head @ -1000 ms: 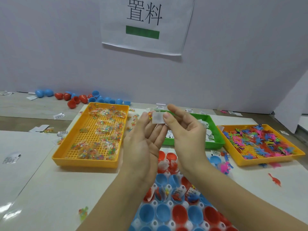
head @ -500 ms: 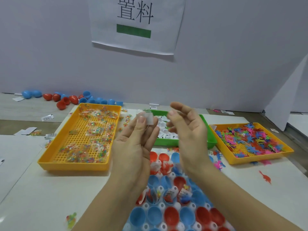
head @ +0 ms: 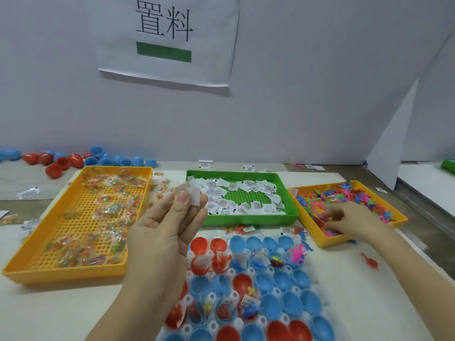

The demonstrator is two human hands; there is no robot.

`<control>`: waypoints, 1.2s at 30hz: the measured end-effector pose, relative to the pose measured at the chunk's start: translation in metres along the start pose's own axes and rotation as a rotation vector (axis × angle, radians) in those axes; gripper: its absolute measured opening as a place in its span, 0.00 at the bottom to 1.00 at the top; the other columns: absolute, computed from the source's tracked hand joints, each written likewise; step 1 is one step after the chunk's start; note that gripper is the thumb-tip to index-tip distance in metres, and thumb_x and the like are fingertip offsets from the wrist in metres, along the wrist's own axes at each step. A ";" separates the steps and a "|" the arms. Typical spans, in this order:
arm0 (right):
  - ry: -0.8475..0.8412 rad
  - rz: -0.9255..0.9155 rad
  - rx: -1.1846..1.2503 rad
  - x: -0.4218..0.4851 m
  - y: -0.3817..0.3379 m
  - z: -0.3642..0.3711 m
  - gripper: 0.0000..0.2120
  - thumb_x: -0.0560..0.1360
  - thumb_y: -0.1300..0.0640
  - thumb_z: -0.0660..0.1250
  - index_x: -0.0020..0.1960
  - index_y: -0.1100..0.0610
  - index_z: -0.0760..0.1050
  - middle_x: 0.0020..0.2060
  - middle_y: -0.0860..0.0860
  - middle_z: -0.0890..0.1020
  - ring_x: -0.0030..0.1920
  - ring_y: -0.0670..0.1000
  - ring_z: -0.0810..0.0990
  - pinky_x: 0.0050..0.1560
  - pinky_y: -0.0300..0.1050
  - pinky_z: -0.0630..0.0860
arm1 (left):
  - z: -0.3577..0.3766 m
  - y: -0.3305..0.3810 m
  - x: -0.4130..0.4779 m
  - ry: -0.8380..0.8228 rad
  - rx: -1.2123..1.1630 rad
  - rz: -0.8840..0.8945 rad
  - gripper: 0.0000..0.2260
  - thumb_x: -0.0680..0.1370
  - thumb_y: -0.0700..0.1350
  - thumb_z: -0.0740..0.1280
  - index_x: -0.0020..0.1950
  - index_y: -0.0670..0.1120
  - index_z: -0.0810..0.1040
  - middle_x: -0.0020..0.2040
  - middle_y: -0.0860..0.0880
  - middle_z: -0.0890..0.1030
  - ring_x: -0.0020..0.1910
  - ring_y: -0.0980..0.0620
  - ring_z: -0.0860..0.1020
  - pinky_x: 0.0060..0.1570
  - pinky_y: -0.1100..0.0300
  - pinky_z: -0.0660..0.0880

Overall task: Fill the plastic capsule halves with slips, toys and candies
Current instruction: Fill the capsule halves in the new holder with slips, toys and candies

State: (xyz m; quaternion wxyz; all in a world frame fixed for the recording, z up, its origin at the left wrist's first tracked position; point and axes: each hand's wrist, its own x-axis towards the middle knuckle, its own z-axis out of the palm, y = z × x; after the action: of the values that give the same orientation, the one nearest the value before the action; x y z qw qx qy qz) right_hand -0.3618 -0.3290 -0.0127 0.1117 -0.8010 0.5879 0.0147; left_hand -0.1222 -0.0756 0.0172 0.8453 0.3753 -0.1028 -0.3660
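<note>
Three trays line the back of our table point(head: 61, 306). On the left is a yellow candy tray point(head: 69, 273) with clear candy packets point(head: 110, 207). In the middle there's a green tray point(head: 246, 220) holding a heap of paper slips point(head: 246, 190). On the right is a yellow toy tray point(head: 328, 240) stuffed with bright plastic toys point(head: 320, 205).

Our left hand point(head: 167, 225) is raised, palm toward us, in front of the gap between the candy tray and the green tray. It's pinching a few white slips point(head: 194, 199) between thumb and fingertips.

Our right hand point(head: 344, 221) is down in the toy tray with the fingers curled over the pile. It's pretty blurry, so we honestly can't tell if it has hold of anything.

The red and blue capsule halves point(head: 283, 279) sit open side up in a white rack point(head: 211, 298) right in front of us. Several already hold slips and toys. More loose halves point(head: 61, 163) lie by the wall at back left, and one red toy point(head: 370, 263) sits alone on the table to the right of the rack.
</note>
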 end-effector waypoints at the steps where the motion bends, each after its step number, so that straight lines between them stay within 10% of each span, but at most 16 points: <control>1: 0.037 0.002 0.010 0.000 0.000 0.001 0.12 0.72 0.52 0.73 0.55 0.50 0.81 0.49 0.49 0.82 0.46 0.47 0.78 0.42 0.40 0.71 | 0.000 0.000 0.000 -0.004 0.010 -0.013 0.11 0.69 0.42 0.69 0.49 0.42 0.83 0.44 0.43 0.86 0.44 0.50 0.86 0.37 0.66 0.80; 10: 0.285 -0.005 0.117 -0.004 0.000 -0.009 0.04 0.72 0.53 0.74 0.43 0.51 0.80 0.42 0.50 0.83 0.40 0.47 0.75 0.38 0.43 0.68 | -0.002 -0.005 0.001 0.001 0.049 -0.080 0.16 0.68 0.41 0.70 0.54 0.38 0.81 0.45 0.42 0.86 0.45 0.50 0.86 0.36 0.66 0.80; 14: 0.476 -0.125 0.537 -0.026 -0.022 -0.018 0.08 0.67 0.60 0.77 0.35 0.53 0.79 0.33 0.47 0.82 0.32 0.41 0.78 0.33 0.42 0.71 | -0.002 -0.005 0.001 -0.003 0.062 -0.075 0.15 0.67 0.42 0.70 0.53 0.39 0.81 0.45 0.42 0.86 0.45 0.50 0.86 0.35 0.67 0.80; 19: 0.257 -0.472 1.051 -0.080 -0.093 -0.027 0.08 0.64 0.63 0.78 0.37 0.54 0.81 0.33 0.49 0.85 0.32 0.44 0.83 0.35 0.34 0.78 | -0.001 -0.005 -0.001 -0.003 0.108 -0.082 0.15 0.67 0.43 0.70 0.53 0.40 0.82 0.44 0.42 0.86 0.43 0.51 0.86 0.35 0.67 0.79; 26: 0.126 -0.866 0.985 -0.136 -0.155 -0.013 0.08 0.68 0.57 0.75 0.44 0.46 0.83 0.40 0.44 0.85 0.41 0.44 0.84 0.44 0.34 0.79 | 0.001 -0.006 -0.007 -0.101 0.182 -0.131 0.09 0.65 0.42 0.71 0.42 0.41 0.86 0.42 0.41 0.86 0.38 0.50 0.86 0.33 0.65 0.80; 36: 0.035 -0.681 1.322 -0.138 -0.174 -0.008 0.06 0.66 0.57 0.74 0.43 0.53 0.84 0.39 0.50 0.86 0.40 0.48 0.85 0.40 0.35 0.79 | 0.006 0.007 -0.014 -0.205 0.227 -0.057 0.08 0.62 0.44 0.72 0.40 0.49 0.88 0.41 0.43 0.86 0.40 0.49 0.86 0.35 0.65 0.80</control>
State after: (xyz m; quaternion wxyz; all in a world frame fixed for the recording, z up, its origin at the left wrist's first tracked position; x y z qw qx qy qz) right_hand -0.2405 -0.1521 0.0448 0.5594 -0.7048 0.1949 -0.3902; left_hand -0.1307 -0.0665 0.0280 0.7718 0.4321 -0.2187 -0.4121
